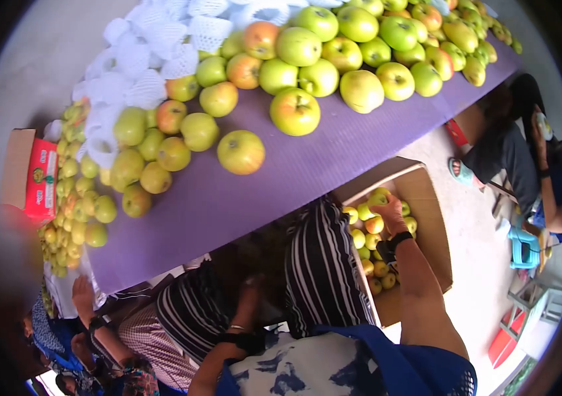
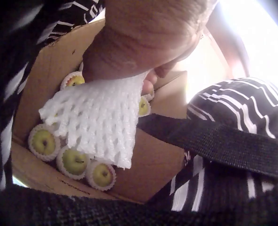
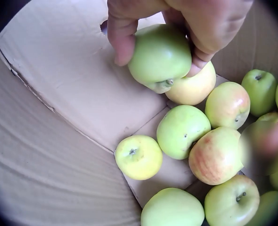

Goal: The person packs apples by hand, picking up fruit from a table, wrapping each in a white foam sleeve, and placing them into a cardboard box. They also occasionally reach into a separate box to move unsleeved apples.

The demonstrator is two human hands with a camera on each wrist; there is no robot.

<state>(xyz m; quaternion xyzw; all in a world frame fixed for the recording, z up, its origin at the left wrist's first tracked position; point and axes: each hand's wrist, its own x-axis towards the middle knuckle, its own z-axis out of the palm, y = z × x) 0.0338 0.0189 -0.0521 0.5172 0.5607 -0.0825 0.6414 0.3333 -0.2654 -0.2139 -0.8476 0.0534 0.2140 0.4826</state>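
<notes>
My right hand holds a green apple between thumb and fingers, above the loose apples in a cardboard box. In the left wrist view, my left hand pinches a white foam net sleeve by its upper end, and the sleeve hangs down with its wide end spread. Below it, in another cardboard box, sit several apples in foam nets. In the head view the left hand is in shadow between the striped trouser legs.
A purple table carries many green and reddish apples and a pile of white foam nets. A red box stands at the far left. Another person sits at right near a blue stool; others sit at lower left.
</notes>
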